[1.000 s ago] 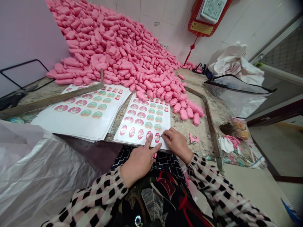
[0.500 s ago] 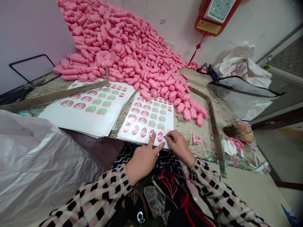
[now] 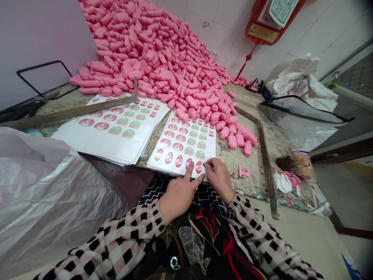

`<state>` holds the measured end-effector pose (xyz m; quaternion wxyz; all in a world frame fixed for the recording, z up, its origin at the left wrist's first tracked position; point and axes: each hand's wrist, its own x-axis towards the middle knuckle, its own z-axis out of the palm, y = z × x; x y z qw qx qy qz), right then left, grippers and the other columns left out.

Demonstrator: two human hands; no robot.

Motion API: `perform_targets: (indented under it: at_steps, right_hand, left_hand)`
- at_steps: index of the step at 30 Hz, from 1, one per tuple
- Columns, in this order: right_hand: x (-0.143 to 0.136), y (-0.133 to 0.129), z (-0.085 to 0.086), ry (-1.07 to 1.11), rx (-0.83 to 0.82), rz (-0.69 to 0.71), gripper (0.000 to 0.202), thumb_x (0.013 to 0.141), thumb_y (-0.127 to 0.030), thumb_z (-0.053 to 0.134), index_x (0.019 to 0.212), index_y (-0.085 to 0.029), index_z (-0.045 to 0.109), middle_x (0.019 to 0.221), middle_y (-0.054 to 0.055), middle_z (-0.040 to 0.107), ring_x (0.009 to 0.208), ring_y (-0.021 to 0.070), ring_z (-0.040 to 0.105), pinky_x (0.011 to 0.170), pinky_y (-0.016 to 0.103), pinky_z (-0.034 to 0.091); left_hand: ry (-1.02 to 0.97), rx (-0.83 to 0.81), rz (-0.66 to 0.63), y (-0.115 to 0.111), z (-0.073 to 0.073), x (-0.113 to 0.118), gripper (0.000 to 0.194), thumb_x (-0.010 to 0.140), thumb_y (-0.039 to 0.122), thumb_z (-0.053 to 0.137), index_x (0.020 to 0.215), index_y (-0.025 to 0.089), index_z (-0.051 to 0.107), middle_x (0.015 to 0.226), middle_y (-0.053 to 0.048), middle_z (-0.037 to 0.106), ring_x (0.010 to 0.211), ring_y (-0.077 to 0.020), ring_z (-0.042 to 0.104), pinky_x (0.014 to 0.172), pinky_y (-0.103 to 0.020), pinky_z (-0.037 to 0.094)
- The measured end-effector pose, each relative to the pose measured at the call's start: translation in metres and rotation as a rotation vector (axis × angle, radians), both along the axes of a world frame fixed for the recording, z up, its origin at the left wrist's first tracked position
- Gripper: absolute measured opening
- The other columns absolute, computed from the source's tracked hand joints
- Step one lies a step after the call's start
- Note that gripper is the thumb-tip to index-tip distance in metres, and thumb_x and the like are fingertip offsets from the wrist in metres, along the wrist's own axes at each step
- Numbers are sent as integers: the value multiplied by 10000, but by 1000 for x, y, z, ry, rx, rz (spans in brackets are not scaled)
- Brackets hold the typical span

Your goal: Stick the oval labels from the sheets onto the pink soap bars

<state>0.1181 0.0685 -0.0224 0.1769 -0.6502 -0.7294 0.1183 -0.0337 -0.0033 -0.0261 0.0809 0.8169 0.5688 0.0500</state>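
Observation:
A sheet of stickers [image 3: 154, 161] lies at the table's front edge, with a row of pink oval stickers [image 3: 169, 157] along its near side. My left hand [image 3: 179, 194] rests on this sheet, two fingers stretched out and apart beside the last ovals. Something small and pink shows under its curled fingers, too hidden to name. At the right edge of the end oval sticker [image 3: 198, 167], my right hand [image 3: 220, 179] is closed in a pinch. A tiny dark bit shows at its fingertips; what they grip cannot be made out.
Small pink bottles [image 3: 163, 58] form a large heap behind the sheets. Another stack of sticker sheets [image 3: 99, 146] lies left, under a bent metal bar [image 3: 72, 112]. Scissors [image 3: 26, 111] lie far left. A pink cut-out piece [image 3: 243, 171] and a metal strip [image 3: 266, 167] are right.
The whole view has shifted slightly. Both hands keep nearly the same place on the sheet, with the right fingertips still at the end oval sticker.

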Motion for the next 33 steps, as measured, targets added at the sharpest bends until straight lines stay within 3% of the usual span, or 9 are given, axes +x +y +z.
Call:
perform_targets:
  at_steps: [15,23,30,33]
  right_hand:
    - [4,-1,10,-22,-79,16,164,808,-331,476,776,-216,588,804,16,599,720,152,523,586,251,303]
    - [-4,-3,15,-50,-84,-20,248,775,-456,517,738,-218,576,755,-2,598,648,138,501,538,248,260]
    - [-13,-13,29,-108,119,16,241,798,-425,508,697,-215,570,737,7,572,672,141,491,556,263,262]
    - [-11,-13,35,-24,157,-1,255,796,-445,504,727,-212,580,768,13,584,679,142,503,573,259,285]
  left_hand:
    - [3,-3,-13,-3,0,-2,642,852,262,404,1400,384,91,1492,-139,21,773,-207,620,636,-335,464]
    - [41,-30,7,-1,-4,3,722,846,261,421,1403,370,-24,1485,-171,-24,755,-215,625,614,-335,465]
    - [7,-35,1,-2,1,1,722,834,219,443,1404,379,29,1487,-167,-4,773,-220,632,639,-338,471]
    - [-15,-51,5,-2,0,1,681,843,217,434,1398,392,81,1487,-163,-23,798,-222,635,677,-354,469]
